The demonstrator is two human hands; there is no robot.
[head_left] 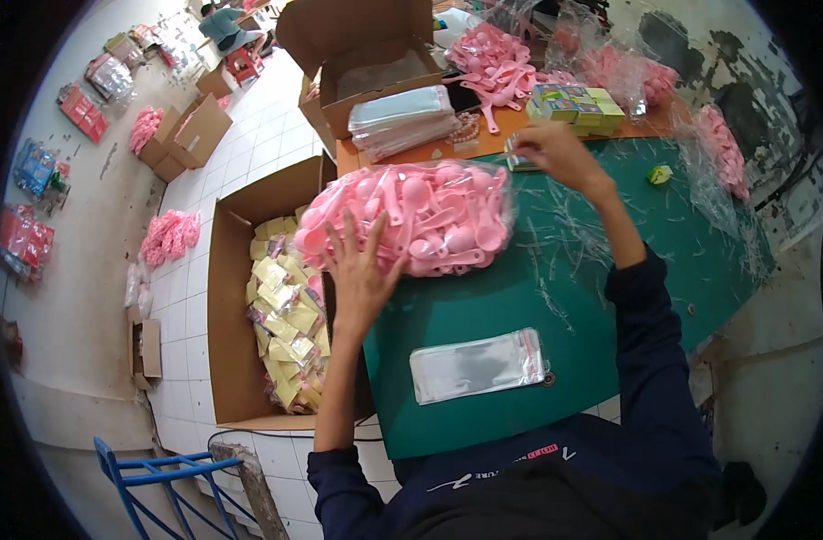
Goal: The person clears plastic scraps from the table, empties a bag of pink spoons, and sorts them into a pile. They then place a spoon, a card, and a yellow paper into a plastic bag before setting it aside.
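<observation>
A clear plastic bag full of pink spoons [447, 211] lies on the green table top. My left hand [362, 274] rests against the bag's near left side with its fingers spread. Beyond the bag, my right hand [560, 155] is closed on a small stack of cards [522, 163] at the back of the green surface; its fingertips are partly hidden. Just behind it sit several yellow-green stacks of printed cards [578, 110]. Closer to my body lies a flat pile of clear plastic sleeves [477, 364].
Left of the table stands a cardboard box [227, 333] holding many yellow-carded packets [290, 315]. At the back are an open carton [375, 67], more sleeves [402, 117] and loose pink spoons [492, 63]. Plastic strips [565, 234] litter the table. A person [224, 31] sits far off.
</observation>
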